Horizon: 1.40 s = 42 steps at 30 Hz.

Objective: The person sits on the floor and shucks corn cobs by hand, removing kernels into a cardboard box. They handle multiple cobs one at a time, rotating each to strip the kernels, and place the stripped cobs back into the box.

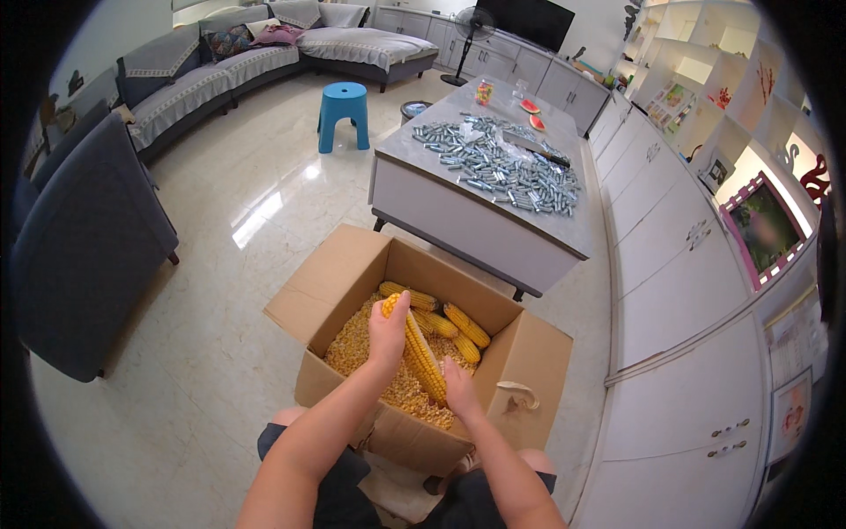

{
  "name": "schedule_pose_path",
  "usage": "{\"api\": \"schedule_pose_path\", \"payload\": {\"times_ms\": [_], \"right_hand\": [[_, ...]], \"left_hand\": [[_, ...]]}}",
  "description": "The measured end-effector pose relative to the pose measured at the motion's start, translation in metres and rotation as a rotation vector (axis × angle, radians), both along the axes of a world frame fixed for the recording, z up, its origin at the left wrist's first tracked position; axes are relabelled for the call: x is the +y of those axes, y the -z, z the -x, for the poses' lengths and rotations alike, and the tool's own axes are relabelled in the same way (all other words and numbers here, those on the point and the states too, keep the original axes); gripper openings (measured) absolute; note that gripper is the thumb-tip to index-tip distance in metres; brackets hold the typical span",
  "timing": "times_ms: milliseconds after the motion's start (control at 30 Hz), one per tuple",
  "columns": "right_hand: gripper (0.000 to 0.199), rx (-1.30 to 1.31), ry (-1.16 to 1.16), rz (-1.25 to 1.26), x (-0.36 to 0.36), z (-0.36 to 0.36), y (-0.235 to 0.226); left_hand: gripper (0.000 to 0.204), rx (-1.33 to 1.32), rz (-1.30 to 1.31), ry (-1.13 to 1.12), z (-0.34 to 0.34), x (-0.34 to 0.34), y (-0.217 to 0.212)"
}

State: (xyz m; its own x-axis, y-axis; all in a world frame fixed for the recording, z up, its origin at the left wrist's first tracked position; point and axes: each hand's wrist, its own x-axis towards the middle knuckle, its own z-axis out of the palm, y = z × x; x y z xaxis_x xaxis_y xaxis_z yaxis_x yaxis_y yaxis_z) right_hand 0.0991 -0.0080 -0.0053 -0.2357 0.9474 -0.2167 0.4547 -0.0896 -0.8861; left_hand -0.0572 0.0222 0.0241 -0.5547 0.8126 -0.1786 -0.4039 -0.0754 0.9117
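Note:
Over an open cardboard box (352, 280) I hold a yellow ear of corn (425, 360) slantwise between both hands. Its upper left end is gripped by my left hand (388, 333), with the tip showing past the fingers. My right hand (458, 388) is closed at the lower right end, its fingers partly hidden. Loose corn kernels (348, 346) cover the inside of the box. Several more ears of corn (467, 324) lie on the kernels toward the far side.
A low table (476, 229) beyond the box bears many small metal cylinders (511, 167), watermelon slices (530, 106) and a jar (484, 91). A blue stool (344, 116) stands farther left. White cabinets (679, 388) line the right side; a dark chair (88, 256) is at left.

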Motion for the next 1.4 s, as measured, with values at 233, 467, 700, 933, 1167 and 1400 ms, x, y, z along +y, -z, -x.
{"api": "schedule_pose_path", "payload": {"times_ms": [233,467,700,933,1167,1400], "right_hand": [[0.058,0.36,-0.061,0.267,0.014,-0.017,0.028],[0.046,0.276,-0.139,0.116,-0.002,-0.009,-0.003],[0.045,0.305,0.031,0.248,0.001,-0.011,0.007],[0.046,0.485,-0.08,0.338,0.004,-0.017,-0.009],[0.038,0.41,-0.078,0.229,-0.004,-0.013,-0.009],[0.042,0.338,0.043,0.292,0.005,-0.017,0.001]], "left_hand": [[0.033,-0.092,0.067,-0.027,0.006,0.01,0.0],[0.034,-0.104,0.044,-0.043,0.012,0.008,0.003],[0.036,-0.091,0.057,-0.045,0.008,0.007,0.001],[0.044,-0.19,0.07,-0.103,0.025,0.013,0.014],[0.048,-0.161,0.1,-0.086,0.027,0.012,0.017],[0.047,-0.134,0.036,-0.105,0.021,0.013,0.018]]}}
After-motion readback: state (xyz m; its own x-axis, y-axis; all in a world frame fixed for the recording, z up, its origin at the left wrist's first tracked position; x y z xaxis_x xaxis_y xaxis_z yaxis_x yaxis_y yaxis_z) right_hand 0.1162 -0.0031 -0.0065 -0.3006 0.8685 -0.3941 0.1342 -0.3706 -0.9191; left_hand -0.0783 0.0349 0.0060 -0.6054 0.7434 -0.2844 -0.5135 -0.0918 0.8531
